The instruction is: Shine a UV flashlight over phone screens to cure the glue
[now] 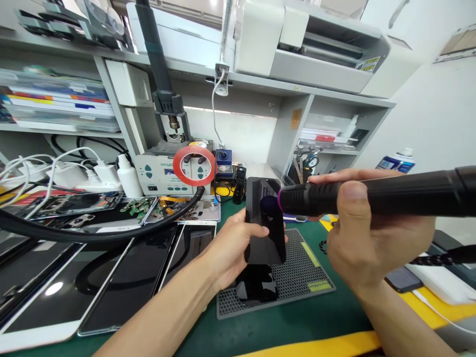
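The left hand (231,248) holds a dark phone-sized panel (267,250) by its lower half: thumb across the front face, fingertips at the right edge. The panel is above a perforated mat (303,267). The right hand (372,243) is closed around a black flashlight (405,192); its purple-rimmed head faces the panel's upper right. Contact cannot be determined.

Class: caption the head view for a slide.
Right hand aims black cylindrical flashlight at glossy black rectangular panel in left hand.
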A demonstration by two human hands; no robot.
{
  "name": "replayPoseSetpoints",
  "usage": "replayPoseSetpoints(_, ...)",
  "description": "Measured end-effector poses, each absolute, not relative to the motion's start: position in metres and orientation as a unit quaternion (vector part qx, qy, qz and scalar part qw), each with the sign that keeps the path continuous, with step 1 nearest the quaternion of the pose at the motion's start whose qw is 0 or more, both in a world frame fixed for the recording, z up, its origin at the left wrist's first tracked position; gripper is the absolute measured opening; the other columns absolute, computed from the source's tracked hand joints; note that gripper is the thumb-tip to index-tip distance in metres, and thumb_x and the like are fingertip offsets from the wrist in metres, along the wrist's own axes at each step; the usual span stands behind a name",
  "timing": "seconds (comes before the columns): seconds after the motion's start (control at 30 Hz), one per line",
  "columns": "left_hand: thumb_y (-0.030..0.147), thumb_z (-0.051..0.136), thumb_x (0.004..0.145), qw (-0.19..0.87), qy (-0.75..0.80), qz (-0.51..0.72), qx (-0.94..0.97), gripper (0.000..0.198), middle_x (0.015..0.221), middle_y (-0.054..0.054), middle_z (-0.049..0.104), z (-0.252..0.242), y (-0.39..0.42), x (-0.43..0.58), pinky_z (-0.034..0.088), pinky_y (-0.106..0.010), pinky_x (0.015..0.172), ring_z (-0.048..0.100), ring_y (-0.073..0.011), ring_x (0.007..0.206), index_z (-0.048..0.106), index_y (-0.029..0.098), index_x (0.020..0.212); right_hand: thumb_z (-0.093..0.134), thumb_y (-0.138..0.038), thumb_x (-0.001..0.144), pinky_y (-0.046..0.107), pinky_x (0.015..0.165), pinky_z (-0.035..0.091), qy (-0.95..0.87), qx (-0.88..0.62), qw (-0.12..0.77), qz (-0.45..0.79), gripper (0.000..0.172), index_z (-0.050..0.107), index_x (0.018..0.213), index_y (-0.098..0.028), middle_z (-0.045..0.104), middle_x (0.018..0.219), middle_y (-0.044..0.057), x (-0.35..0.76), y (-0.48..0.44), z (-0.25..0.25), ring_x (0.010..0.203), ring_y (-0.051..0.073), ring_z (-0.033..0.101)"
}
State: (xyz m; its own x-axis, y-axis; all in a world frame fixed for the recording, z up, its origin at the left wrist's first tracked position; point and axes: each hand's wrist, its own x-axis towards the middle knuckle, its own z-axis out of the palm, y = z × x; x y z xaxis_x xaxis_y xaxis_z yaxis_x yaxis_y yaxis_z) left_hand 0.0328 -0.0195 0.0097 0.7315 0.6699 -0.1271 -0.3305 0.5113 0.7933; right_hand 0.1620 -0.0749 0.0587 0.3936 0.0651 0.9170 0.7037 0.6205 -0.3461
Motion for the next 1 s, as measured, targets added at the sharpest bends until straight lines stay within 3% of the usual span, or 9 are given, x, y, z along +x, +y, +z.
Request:
replayPoseSetpoints(0.13,0.006,0.062,0.073,0.826,0.254,0.307,0.399,0.036,0.094,-0.013,0.074,0.010,-0.019,0.033,0.058,-0.046,0.079,0.073,-0.0308,0.089,0.059,0.018,0.107,0.068,-0.030,0.085,0.040,0.070,0.054,-0.505,-0.365,0.754,-0.210,0.010,0.064,0.084,-0.020,0.066,0.079,0.003,0.160,-0.075,0.058,0.071,0.023,0.069)
replayPoseSetpoints(0.3,0.009,0.068,0.069,0.787,0.284,0.340,0.430,0.042,0.092,-0.005,0.071,0.007,-0.018,0.032,0.057,-0.034,0.070,0.070,-0.0229,0.081,0.063,0.022,0.109,0.067,-0.030,0.086,0.037,0.068,0.054,-0.495,-0.367,0.756,-0.222,0.011,0.064,0.082,-0.021,0.066,0.080,0.002,0.157,-0.074,0.057,0.071,0.022,0.069)
replayPoseSetpoints(0.4,0.011,0.069,0.069,0.789,0.271,0.345,0.431,0.048,0.092,-0.004,0.071,0.007,-0.018,0.032,0.056,-0.034,0.070,0.069,-0.0216,0.079,0.062,0.024,0.115,0.067,-0.029,0.086,0.039,0.070,0.053,-0.498,-0.363,0.756,-0.220,0.011,0.064,0.083,-0.019,0.066,0.080,0.004,0.158,-0.073,0.057,0.072,0.023,0.069)
replayPoseSetpoints(0.57,0.014,0.070,0.070,0.749,0.303,0.388,0.444,0.036,0.097,-0.003,0.073,0.005,-0.015,0.033,0.051,-0.028,0.073,0.067,-0.0182,0.083,0.065,0.022,0.105,0.068,-0.029,0.086,0.045,0.072,0.055,-0.510,-0.364,0.751,-0.206,0.013,0.064,0.087,-0.016,0.067,0.079,0.007,0.163,-0.072,0.055,0.072,0.026,0.069)
replayPoseSetpoints(0.77,0.026,0.071,0.076,0.709,0.341,0.397,0.473,0.026,0.097,-0.005,0.074,-0.006,-0.011,0.036,0.050,-0.031,0.076,0.068,-0.0215,0.085,0.066,0.020,0.100,0.069,-0.028,0.085,0.043,0.062,0.057,-0.519,-0.376,0.747,-0.176,0.014,0.064,0.091,-0.016,0.069,0.083,0.009,0.162,-0.072,0.048,0.074,0.027,0.070)
replayPoseSetpoints(0.9,0.035,0.073,0.077,0.670,0.342,0.423,0.505,0.028,0.103,-0.007,0.074,-0.009,-0.010,0.036,0.051,-0.031,0.079,0.068,-0.0236,0.093,0.070,0.019,0.101,0.069,-0.027,0.085,0.044,0.070,0.058,-0.520,-0.365,0.748,-0.191,0.013,0.064,0.089,-0.016,0.068,0.082,0.007,0.159,-0.072,0.048,0.074,0.025,0.071)
replayPoseSetpoints(1.0,0.042,0.072,0.080,0.633,0.363,0.427,0.533,0.030,0.100,-0.006,0.075,-0.009,-0.010,0.035,0.050,-0.029,0.074,0.067,-0.0227,0.089,0.072,0.020,0.099,0.070,-0.027,0.085,0.040,0.067,0.058,-0.530,-0.358,0.744,-0.194,0.011,0.065,0.086,-0.016,0.068,0.080,0.005,0.158,-0.072,0.049,0.073,0.023,0.072)
